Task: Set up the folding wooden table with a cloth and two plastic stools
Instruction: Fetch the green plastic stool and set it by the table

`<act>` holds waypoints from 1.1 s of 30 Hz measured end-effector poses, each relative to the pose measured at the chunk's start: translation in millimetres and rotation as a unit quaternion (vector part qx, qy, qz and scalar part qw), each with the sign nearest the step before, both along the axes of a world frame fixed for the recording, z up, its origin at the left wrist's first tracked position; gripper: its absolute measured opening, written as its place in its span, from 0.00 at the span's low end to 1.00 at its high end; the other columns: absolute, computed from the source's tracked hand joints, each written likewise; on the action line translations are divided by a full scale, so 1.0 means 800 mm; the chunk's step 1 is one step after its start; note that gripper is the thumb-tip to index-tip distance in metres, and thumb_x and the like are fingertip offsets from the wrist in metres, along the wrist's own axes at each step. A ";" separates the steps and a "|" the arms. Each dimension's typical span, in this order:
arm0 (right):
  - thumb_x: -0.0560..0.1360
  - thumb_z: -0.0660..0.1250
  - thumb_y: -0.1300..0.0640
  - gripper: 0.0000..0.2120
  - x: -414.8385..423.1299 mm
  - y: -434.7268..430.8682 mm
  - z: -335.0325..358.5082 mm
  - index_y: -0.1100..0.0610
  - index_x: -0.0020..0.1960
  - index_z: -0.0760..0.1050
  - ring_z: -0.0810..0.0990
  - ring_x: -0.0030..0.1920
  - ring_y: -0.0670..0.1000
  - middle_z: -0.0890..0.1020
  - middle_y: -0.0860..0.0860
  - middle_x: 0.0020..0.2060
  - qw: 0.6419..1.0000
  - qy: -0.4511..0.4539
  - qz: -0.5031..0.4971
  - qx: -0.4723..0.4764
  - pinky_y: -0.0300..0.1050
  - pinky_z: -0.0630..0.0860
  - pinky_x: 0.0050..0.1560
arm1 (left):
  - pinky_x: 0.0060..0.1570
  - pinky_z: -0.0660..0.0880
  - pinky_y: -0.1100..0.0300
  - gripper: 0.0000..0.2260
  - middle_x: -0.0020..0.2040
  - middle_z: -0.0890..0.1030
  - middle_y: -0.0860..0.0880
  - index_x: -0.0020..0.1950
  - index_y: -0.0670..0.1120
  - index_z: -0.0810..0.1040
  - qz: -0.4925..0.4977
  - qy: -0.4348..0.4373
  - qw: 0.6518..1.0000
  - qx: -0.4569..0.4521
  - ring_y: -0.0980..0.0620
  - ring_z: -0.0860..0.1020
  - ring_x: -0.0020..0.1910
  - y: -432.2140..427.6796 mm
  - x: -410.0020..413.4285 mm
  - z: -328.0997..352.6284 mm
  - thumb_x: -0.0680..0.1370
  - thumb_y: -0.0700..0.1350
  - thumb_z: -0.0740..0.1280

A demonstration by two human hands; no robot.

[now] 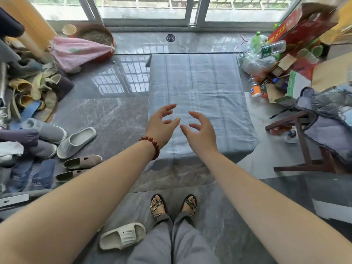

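Lower your left hand (162, 123) and right hand (200, 130), fingers loosely spread and holding nothing, to smooth the pale blue checked cloth (198, 88) outward.

Glossy grey marble floor (106, 119), sunlit windows (144, 8)

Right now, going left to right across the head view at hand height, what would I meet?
Grey slipper → left hand → right hand → dark wooden chair frame.
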State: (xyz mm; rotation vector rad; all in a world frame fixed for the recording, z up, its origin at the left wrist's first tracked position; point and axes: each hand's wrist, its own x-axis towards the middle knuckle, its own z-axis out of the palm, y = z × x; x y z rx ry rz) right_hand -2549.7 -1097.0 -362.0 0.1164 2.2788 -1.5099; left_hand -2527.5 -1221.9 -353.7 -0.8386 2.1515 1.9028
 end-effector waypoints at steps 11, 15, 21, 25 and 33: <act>0.72 0.72 0.57 0.20 0.018 0.027 0.223 0.48 0.62 0.72 0.78 0.55 0.45 0.76 0.44 0.59 0.989 0.111 -0.049 -0.084 0.33 0.76 0.48 | 0.46 0.72 0.68 0.20 0.61 0.75 0.55 0.62 0.59 0.74 -0.042 0.131 0.991 0.008 0.57 0.76 0.57 0.021 0.017 0.226 0.71 0.52 0.73; 0.71 0.73 0.57 0.19 0.036 0.038 0.272 0.46 0.59 0.72 0.78 0.54 0.44 0.77 0.44 0.57 0.982 0.146 -0.051 -0.109 0.33 0.76 0.49 | 0.49 0.72 0.64 0.18 0.62 0.76 0.55 0.61 0.59 0.75 -0.068 0.165 0.983 0.030 0.63 0.76 0.56 0.033 0.030 0.277 0.72 0.53 0.72; 0.68 0.75 0.53 0.20 0.060 0.062 0.317 0.47 0.58 0.74 0.78 0.57 0.47 0.78 0.45 0.57 0.975 0.163 -0.059 -0.139 0.49 0.78 0.59 | 0.54 0.72 0.55 0.14 0.57 0.79 0.58 0.59 0.60 0.75 -0.087 0.176 0.973 0.120 0.60 0.76 0.58 0.045 0.063 0.325 0.74 0.51 0.69; 0.63 0.73 0.48 0.22 0.075 0.078 0.325 0.44 0.55 0.75 0.79 0.58 0.48 0.78 0.45 0.57 0.971 0.172 -0.063 -0.151 0.52 0.77 0.60 | 0.55 0.74 0.56 0.15 0.58 0.79 0.58 0.56 0.63 0.77 -0.104 0.194 0.969 0.109 0.61 0.76 0.59 0.057 0.083 0.330 0.70 0.54 0.72; 0.62 0.74 0.46 0.20 0.095 0.109 0.346 0.42 0.53 0.76 0.79 0.59 0.49 0.79 0.45 0.58 0.962 0.189 -0.099 -0.172 0.52 0.76 0.61 | 0.58 0.72 0.56 0.14 0.58 0.79 0.59 0.55 0.63 0.77 -0.142 0.204 0.963 0.104 0.62 0.76 0.58 0.086 0.087 0.357 0.70 0.55 0.70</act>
